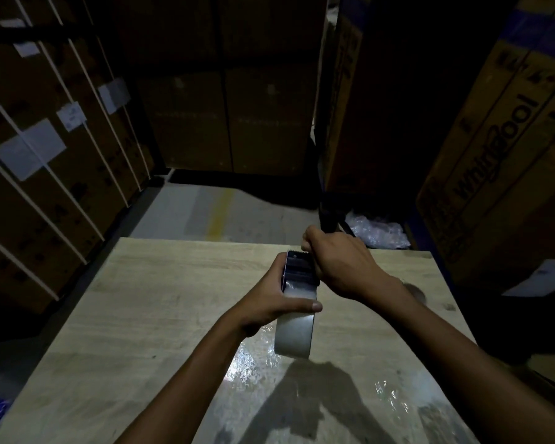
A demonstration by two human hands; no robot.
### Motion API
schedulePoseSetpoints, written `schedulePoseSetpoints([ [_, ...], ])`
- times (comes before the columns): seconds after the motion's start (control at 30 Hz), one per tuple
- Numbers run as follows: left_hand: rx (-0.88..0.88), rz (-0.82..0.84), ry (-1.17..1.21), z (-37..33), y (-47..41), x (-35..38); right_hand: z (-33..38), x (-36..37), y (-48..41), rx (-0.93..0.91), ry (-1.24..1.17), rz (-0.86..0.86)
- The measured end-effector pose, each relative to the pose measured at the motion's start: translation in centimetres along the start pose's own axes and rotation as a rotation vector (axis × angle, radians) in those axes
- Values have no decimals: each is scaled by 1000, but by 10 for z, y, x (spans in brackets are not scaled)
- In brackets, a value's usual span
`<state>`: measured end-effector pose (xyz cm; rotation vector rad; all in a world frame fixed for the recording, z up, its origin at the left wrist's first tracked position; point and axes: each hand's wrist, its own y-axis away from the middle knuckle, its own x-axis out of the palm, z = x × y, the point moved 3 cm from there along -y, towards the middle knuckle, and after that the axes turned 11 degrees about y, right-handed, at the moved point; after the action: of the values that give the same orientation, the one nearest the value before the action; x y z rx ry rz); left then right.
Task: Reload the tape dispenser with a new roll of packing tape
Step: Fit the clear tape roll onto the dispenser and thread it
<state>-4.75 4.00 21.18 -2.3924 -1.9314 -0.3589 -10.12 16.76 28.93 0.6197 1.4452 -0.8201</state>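
I hold a dark tape dispenser (298,270) above the wooden table (148,299), its toothed blade end pointing away from me. A roll of clear packing tape (293,336) sits in its near end, hanging just over the tabletop. My left hand (269,302) grips the dispenser's left side, thumb lying across the top of the roll. My right hand (337,264) is closed over the dispenser's far right side near the blade; its fingertips are hidden from me.
Shiny clear plastic film (257,366) lies on the near part of the table. Tall cardboard boxes (500,161) stand close on the left, behind and right. A crumpled plastic bag (378,230) lies on the floor beyond the table.
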Motion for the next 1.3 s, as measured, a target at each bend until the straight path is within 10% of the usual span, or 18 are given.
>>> schedulePoseSetpoints([
  [0.47,32,75,-52,-24,-3,-1,-12,-21,-21,140,-105,10],
  [1.3,253,-18,-193,-8,5,6,-26,1,-11,265,-617,552],
])
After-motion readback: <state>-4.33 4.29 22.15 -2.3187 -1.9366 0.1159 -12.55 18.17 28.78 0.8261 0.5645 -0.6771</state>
